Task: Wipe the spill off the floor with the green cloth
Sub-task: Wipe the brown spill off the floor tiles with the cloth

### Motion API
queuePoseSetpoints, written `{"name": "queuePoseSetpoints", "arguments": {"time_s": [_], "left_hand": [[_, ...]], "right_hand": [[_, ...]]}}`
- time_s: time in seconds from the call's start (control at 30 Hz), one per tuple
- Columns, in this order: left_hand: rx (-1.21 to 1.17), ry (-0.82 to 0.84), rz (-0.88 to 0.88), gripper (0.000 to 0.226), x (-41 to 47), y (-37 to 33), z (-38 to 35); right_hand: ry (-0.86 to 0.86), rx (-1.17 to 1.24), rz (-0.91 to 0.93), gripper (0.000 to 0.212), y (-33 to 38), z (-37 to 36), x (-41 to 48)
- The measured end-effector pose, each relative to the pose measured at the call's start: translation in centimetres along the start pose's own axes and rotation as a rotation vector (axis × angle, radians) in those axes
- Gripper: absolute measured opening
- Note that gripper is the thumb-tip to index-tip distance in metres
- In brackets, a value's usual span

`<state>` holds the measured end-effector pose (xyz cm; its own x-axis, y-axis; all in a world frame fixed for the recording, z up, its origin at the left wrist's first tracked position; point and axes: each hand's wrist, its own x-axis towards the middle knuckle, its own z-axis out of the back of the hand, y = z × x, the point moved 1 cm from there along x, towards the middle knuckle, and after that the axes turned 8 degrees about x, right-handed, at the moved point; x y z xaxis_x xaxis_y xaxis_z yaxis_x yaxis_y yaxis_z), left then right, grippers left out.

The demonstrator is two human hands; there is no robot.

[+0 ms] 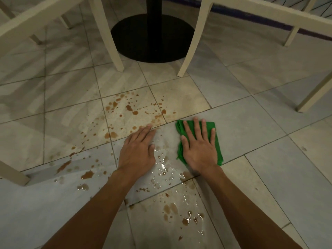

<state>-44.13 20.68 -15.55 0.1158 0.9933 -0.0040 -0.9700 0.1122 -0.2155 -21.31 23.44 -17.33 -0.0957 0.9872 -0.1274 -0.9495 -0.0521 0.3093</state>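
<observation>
The floor [260,144] carries a wide brown spill [125,112] — mostly unwiped. The green cloth [218,146] lies at its right edge under the flat, open right hand [198,150]; the left hand [137,151] rests spread and empty. Next, probably — sweep leftward.

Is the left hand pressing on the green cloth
No, the left hand lies flat on the bare wet floor; the right hand covers the green cloth.
</observation>
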Motion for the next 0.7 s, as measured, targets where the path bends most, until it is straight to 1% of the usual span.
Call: {"name": "queuePoseSetpoints", "arguments": {"time_s": [0.1, 0.2, 0.3, 0.37, 0.43, 0.53, 0.6, 0.7], "left_hand": [[0.013, 0.006, 0.016, 0.062, -0.2, -0.2, 0.0], [0.011, -0.001, 0.022, 0.062, -0.4, -0.4, 0.2], [0.006, -0.003, 0.023, 0.061, -0.3, -0.3, 0.3], [0.007, 0.002, 0.025, 0.062, -0.2, -0.2, 0.3], [0.012, 0.005, 0.025, 0.061, -0.2, -0.1, 0.2], [0.02, 0.02, 0.03, 0.057, -0.5, 0.0, 0.2], [0.027, 0.023, 0.03, 0.057, -0.5, 0.1, 0.4], [0.029, 0.017, 0.027, 0.057, -0.7, 0.2, 0.5]], "right_hand": [[0.006, 0.019, -0.025, 0.067, 3.0, -0.6, 0.7], [0.033, 0.009, 0.071, 0.068, 4.6, -1.1, 0.1], [0.042, 0.011, 0.162, 0.067, 3.0, -0.7, -0.8], [0.013, 0.019, 0.123, 0.066, 1.2, -0.4, -0.9], [-0.015, 0.006, 0.025, 0.066, 0.6, -0.4, -0.4], [-0.026, 0.024, -0.069, 0.067, 2.6, -0.9, 0.5], [-0.011, 0.039, -0.05, 0.068, 4.6, -1.3, 0.7], [0.0, 0.039, 0.028, 0.069, 5.9, -1.7, 0.3]]}}
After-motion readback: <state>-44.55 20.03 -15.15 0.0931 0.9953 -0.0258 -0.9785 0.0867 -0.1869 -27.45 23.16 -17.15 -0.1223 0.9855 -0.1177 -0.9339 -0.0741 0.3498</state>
